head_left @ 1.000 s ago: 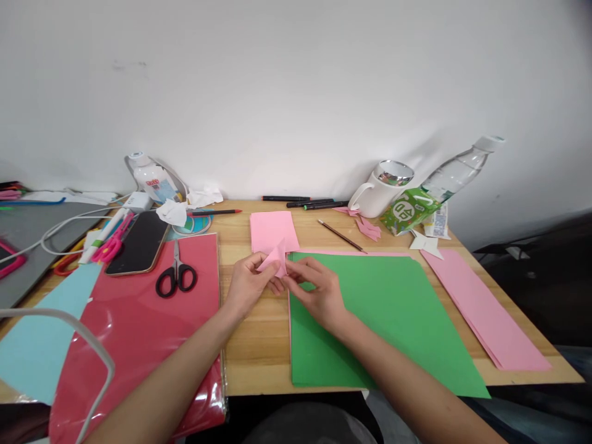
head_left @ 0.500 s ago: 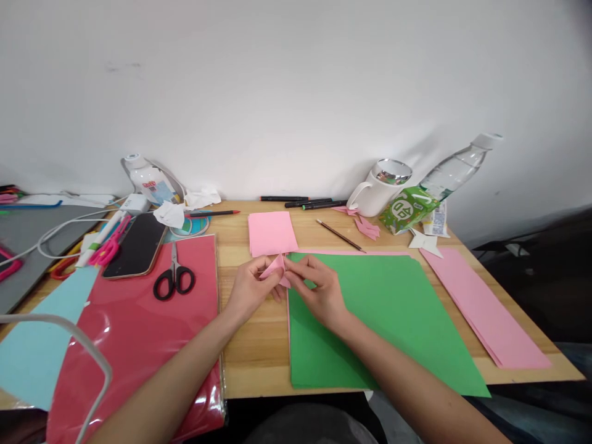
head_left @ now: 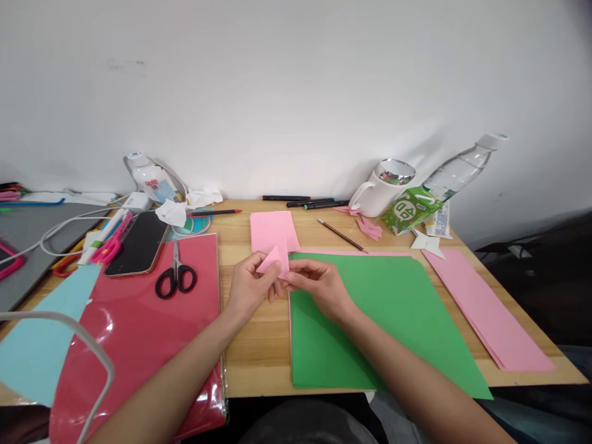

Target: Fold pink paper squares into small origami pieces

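The two hands are close together in the head view, both clamped on one folded pink paper (head_left: 279, 259): the left hand (head_left: 247, 285) pinches its left and near part under the thumb, and the right hand (head_left: 326, 288) grips its right near corner with the fingertips. Counted on the worktop (head_left: 254, 357): two pairs of scissors, one black-handled (head_left: 176, 274) and one pink-handled (head_left: 111, 243); three dark markers (head_left: 309, 202) by the wall; one pencil (head_left: 343, 235); one mug (head_left: 382, 188); two bottles, one white (head_left: 155, 182) far left and one clear (head_left: 462, 168) far right. One green box (head_left: 411, 209) stands just beside the mug. Green sheets (head_left: 383, 320) spread beneath the right hand and forearm; red sheets (head_left: 152, 345) lie left. The folded paper sits between the hands, just nearer than a stack of pink squares (head_left: 274, 228), whose near edge it partly hides.
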A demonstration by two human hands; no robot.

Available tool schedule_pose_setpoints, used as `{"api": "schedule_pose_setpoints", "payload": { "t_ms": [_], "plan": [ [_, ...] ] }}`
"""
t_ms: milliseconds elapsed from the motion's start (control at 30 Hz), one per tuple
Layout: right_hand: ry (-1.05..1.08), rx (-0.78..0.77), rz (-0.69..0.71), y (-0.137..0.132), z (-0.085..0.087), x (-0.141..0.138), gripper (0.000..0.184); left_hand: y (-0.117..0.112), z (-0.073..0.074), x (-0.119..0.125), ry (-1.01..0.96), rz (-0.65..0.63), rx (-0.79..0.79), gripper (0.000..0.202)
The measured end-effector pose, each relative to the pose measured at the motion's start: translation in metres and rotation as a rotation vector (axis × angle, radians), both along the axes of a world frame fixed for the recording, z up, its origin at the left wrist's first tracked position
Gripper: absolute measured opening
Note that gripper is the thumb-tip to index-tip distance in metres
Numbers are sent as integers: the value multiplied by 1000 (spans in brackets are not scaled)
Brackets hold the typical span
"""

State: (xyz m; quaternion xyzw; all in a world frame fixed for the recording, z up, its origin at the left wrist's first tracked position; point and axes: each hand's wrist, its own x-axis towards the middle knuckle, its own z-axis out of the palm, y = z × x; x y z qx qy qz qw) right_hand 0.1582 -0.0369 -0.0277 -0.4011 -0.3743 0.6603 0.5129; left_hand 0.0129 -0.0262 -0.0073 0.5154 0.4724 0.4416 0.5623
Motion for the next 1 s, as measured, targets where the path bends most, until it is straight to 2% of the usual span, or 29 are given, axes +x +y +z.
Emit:
{"api": "schedule_pose_setpoints", "payload": {
  "t_ms": [133,300,500,733,767,833,933,1000],
  "plan": [
    [-185,176,-195,-2,-5,-3,15,2,-2,0,25,-27,-25,25],
    [-234,258,-194,-3,-10,-2,13,1,-4,0,16,-82,-62,23],
    [-407,461,-188,-5,-9,-2,20,0,-4,1,-47,6,-74,19],
    [-561,461,-304,-11,-4,-5,7,-2,-3,2,10,-18,-47,23],
    [-539,432,-294,-10,-3,-4,6,-2,-4,2,17,-16,-38,22],
    [-370,282,-172,-7,-1,-1,11,-2,-3,1,25,-2,-19,21],
    [59,-106,115,1,-1,4,22,-1,-1,-1,29,-7,-11,23],
    [270,-307,217,5,-2,7,24,-1,1,-2,29,-41,-14,24]
  ]
}}
